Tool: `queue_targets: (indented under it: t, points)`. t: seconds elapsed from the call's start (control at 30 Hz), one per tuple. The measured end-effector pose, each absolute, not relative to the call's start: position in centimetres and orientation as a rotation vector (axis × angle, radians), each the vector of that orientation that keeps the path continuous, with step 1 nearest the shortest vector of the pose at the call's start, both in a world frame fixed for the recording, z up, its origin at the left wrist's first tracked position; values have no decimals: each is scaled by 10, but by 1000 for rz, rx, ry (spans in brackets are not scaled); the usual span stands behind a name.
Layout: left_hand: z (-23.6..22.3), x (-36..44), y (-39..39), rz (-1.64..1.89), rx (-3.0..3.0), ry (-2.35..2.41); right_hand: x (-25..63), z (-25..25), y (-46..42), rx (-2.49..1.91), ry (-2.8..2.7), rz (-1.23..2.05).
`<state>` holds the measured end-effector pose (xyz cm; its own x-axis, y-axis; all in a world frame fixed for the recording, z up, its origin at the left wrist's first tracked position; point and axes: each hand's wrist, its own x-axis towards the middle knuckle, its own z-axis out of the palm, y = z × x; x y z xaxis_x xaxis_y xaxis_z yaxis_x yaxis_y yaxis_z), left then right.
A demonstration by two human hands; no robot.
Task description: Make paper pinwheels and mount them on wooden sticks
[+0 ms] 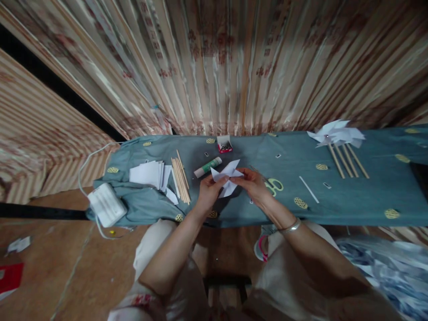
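A white paper piece (pixel 226 177) with folded, pointed flaps is held over the middle of the blue-covered table (pixel 351 200). My left hand (pixel 209 192) grips its left side with closed fingers. My right hand (pixel 253 183) pinches its right side; a silver bangle sits on that wrist. A glue stick (pixel 207 167) lies just behind the paper. Scissors (pixel 274 186) with pale green handles lie just right of my right hand.
A stack of white paper squares (pixel 148 174) and a bundle of wooden sticks (pixel 181 180) lie at the left. A small red box of pins (pixel 224 144) sits at the back. Finished paper pinwheels (pixel 337 135) on sticks lie at the right. A white adapter (pixel 106 204) rests on the left edge.
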<state>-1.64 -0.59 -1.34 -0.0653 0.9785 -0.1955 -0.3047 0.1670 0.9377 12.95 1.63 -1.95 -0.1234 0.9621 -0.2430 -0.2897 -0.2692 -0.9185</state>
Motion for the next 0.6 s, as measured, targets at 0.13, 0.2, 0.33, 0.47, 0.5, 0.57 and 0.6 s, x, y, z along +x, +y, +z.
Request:
queue_targets:
  t: [0.13,0.2,0.33,0.47,0.5,0.57,0.6]
  points:
    - [-9,-48,10,1418,835,1209,132,-18,25,-1073,-835,1565]
    - [-7,-72,22,1525,929,1403,135,-17,28,-1048,-827,1561]
    - [-9,-113,36,1291,1397,1972,140,-15,30,-1031,-834,1553]
    - [-15,-126,35,804,1713,2222,143,-14,30,-1044,-818,1550]
    - [-17,-126,34,730,1745,2254,143,-13,30,-1045,-812,1552]
    - [-18,-126,34,624,1772,2304,143,-11,30,-1042,-794,1552]
    - [-19,-126,34,586,1774,2323,143,-10,30,-1038,-786,1553]
